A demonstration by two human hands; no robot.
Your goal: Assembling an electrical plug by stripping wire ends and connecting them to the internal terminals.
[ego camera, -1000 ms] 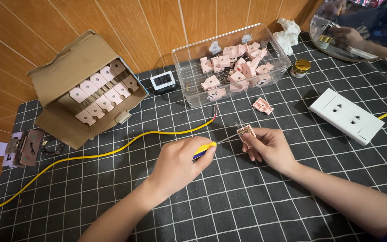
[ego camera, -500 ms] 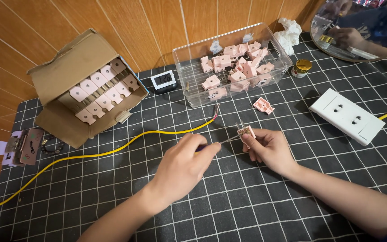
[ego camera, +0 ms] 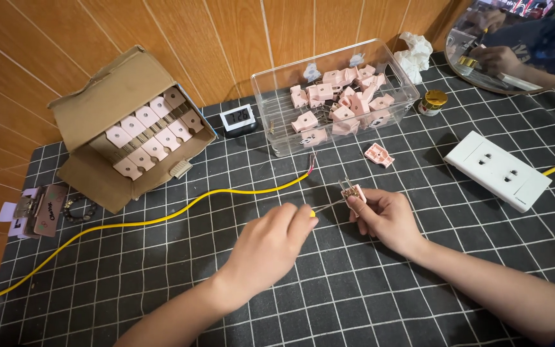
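Worktop: black mat with a white grid (ego camera: 367, 302), backed by a wood-panelled wall (ego camera: 226, 45).
Left hand: left hand (ego camera: 268, 247) lies knuckles up, forearm entering from the lower edge. Fingers are closed on a screwdriver with a yellow handle (ego camera: 313, 213); only the handle tip and thin shaft show past the fingers.
Right hand: right hand (ego camera: 387, 218) rests on the mat, forearm running to the lower right corner. Thumb and fingers pinch a small pink plug part with metal prongs (ego camera: 352, 191), held upright just above the mat.
Contact point: the screwdriver shaft points at the plug part; whether it touches cannot be told.
Yellow cable: yellow cable (ego camera: 162, 218) runs from the left edge to a bared end near the clear bin, just behind the hands.
Rear edge: clear plastic bin of pink parts (ego camera: 335, 96), small digital clock (ego camera: 237, 119), open cardboard box of pink parts (ego camera: 133, 128).
Right side: loose pink part (ego camera: 379, 155) near the right hand; white socket strip (ego camera: 499, 170) well apart.
Open room: bare mat lies in front of both hands and between the forearms.
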